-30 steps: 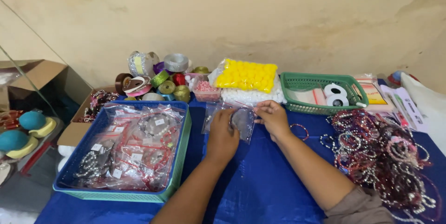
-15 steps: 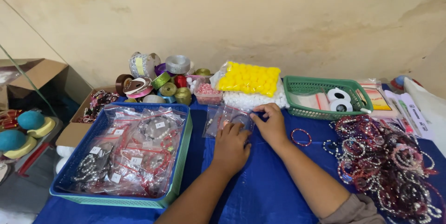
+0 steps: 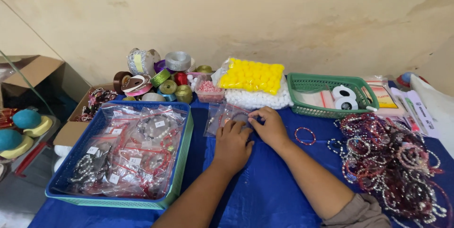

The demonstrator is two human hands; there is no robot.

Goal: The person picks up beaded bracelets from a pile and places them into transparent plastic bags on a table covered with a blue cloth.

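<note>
Near the middle of the table (image 3: 265,199), toward its back edge, both hands are pressing down on a small clear plastic bag (image 3: 224,117) lying flat on the blue cloth. The left hand (image 3: 232,144) is lying palm-down with its fingers stretched over the near end of the bag, not curled around anything. The right hand (image 3: 268,125) is resting just beside it, fingertips pinching at the bag's right edge, where the opening seems to be. Something dark and beaded is showing through the plastic, though I cannot tell exactly what.

By the look of it, the bag is being flattened and pressed closed. The next move, I would judge, calls for running the fingertips firmly along the strip while the other hand is keeping the bag from sliding on the cloth.

At the left edge a blue tray (image 3: 75,173) is holding many filled bags. A loose red bracelet (image 3: 305,135) is lying just right of the hands, and a heap of beaded bracelets (image 3: 392,162) is covering the right end. A green basket (image 3: 302,88) and ribbon spools (image 3: 161,79) are standing along the back edge.
</note>
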